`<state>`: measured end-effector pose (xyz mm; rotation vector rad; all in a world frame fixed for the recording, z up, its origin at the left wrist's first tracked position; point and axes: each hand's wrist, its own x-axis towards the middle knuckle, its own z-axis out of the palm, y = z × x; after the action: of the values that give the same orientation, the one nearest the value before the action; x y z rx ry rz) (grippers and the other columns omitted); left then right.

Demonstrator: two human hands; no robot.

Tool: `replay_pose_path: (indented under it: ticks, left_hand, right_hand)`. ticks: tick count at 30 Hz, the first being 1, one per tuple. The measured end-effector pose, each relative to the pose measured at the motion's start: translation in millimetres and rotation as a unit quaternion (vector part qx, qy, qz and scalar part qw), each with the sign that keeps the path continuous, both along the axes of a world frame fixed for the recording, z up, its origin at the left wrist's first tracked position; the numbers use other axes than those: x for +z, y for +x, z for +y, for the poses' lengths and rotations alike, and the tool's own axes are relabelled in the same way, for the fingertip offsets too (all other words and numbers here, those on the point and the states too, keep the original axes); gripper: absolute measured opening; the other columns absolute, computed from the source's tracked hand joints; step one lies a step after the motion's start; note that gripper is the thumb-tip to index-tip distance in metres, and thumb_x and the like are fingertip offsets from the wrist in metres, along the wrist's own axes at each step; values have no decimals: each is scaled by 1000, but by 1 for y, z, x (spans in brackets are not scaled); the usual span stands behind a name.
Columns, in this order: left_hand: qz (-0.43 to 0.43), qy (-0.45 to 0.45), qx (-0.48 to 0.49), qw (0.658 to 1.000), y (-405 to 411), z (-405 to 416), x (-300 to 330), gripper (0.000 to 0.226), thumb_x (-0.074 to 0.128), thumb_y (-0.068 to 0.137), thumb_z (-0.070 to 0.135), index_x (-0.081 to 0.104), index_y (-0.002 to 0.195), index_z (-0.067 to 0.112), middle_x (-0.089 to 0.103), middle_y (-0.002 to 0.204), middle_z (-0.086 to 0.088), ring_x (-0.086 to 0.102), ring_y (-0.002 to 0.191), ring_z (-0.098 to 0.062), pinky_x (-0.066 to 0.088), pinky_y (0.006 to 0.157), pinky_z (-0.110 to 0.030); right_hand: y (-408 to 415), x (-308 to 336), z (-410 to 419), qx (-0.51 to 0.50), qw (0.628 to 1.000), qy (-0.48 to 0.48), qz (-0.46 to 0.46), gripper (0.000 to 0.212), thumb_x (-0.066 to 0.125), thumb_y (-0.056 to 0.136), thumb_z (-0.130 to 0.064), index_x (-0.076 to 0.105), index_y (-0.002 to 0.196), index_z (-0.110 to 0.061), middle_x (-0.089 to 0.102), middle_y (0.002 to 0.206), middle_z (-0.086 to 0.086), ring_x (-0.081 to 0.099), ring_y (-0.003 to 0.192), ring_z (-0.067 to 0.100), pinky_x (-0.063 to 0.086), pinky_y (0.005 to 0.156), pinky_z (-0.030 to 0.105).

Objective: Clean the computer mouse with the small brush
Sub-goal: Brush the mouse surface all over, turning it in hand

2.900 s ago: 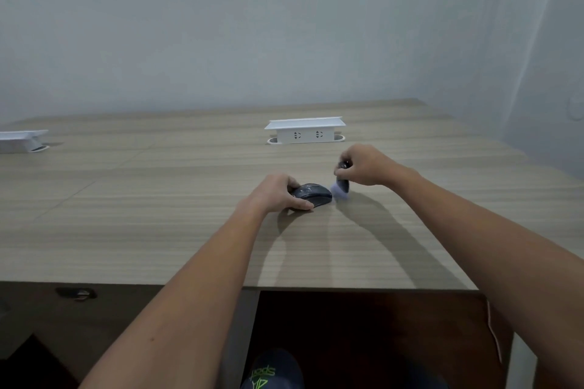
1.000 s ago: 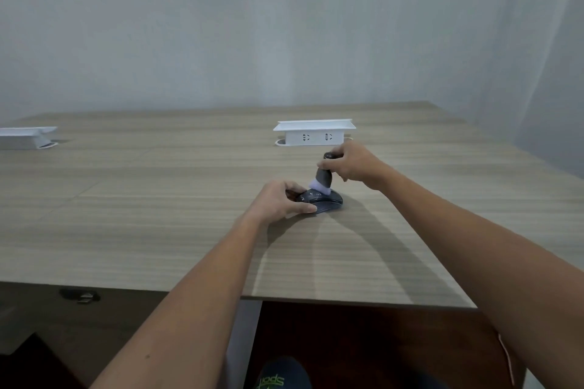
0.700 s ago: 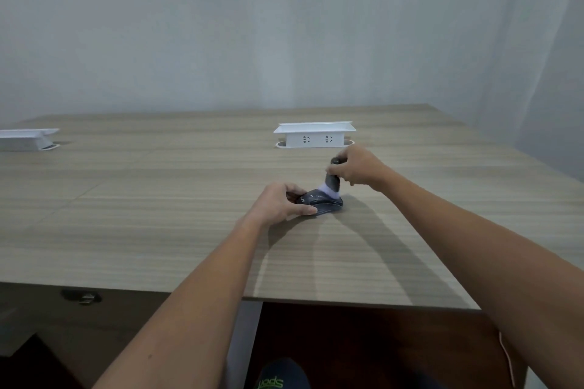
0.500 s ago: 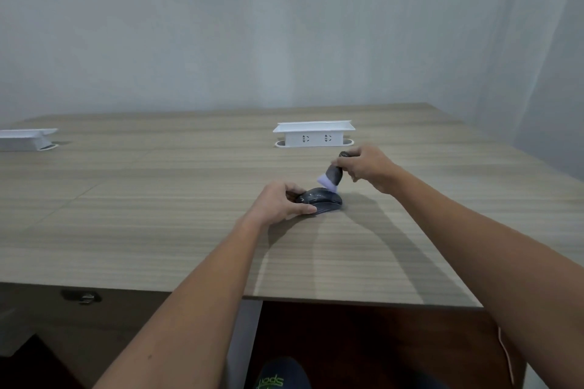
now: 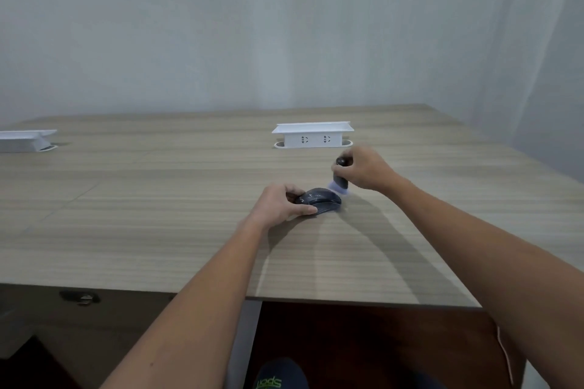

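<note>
Okay, head view: we see two hands working a dark mouse with a small brush on a wooden table.

Head view only: the left hand (image 5: 278,204) is curled around the near-left side of the computer mouse (image 5: 320,199), thumb along its near edge, pinning it flat on the table (image 5: 158,215). The right hand (image 5: 363,169) is closed in a pinch around the dark handle of the small brush (image 5: 340,175), held roughly upright, pale bristles down at the mouse's far-right end; we cannot tell if the bristles touch it, that bit is blurred. The mouse sits mid-table, near the white socket box (image 5: 313,135) behind it. A second white box (image 5: 27,139) sits far left, and a shoe (image 5: 279,374) shows under the table edge.
</note>
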<state>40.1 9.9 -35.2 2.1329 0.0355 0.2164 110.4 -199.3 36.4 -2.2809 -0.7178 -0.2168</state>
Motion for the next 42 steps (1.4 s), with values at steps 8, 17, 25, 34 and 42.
replay_pose_path:
  ticks: [8,17,25,34,42]
  left_hand:
    - [-5,18,24,1000,-6,-7,4,43,95,63,29,80,100,12,81,94,-3,76,95,-22,59,92,-39]
    - [-11,34,45,998,-10,-13,6,40,94,64,33,81,97,15,80,92,-4,74,87,-16,57,85,-36]
    - [-12,35,67,997,-10,-16,4,56,90,49,52,78,87,12,78,88,-15,60,66,-14,48,66,-34]
    - [-14,59,66,996,-12,-18,6,41,92,63,38,81,96,16,80,90,-3,73,85,-19,57,82,-39]
    - [10,53,71,996,-10,-19,7,41,92,62,39,78,92,14,75,81,-3,63,70,-16,48,67,-30]
  right_hand:
    - [-7,-2,-2,16,999,-26,-41,21,64,82,-11,68,64,-1,66,58,2,51,51,8,41,55,22]
    - [-11,-6,-12,19,999,-4,-25,17,62,82,-10,73,70,-4,72,63,1,57,55,5,46,62,21]
    - [-10,-14,-19,-4,1000,-2,-10,16,61,84,-9,70,71,-7,68,67,2,58,62,13,45,61,19]
    - [-9,-31,-26,10,996,82,46,18,66,87,-19,74,80,-5,66,65,-4,56,61,9,42,58,16]
    - [-12,-17,-21,30,987,123,100,22,68,92,-22,75,88,-2,61,61,-6,49,50,7,42,50,15]
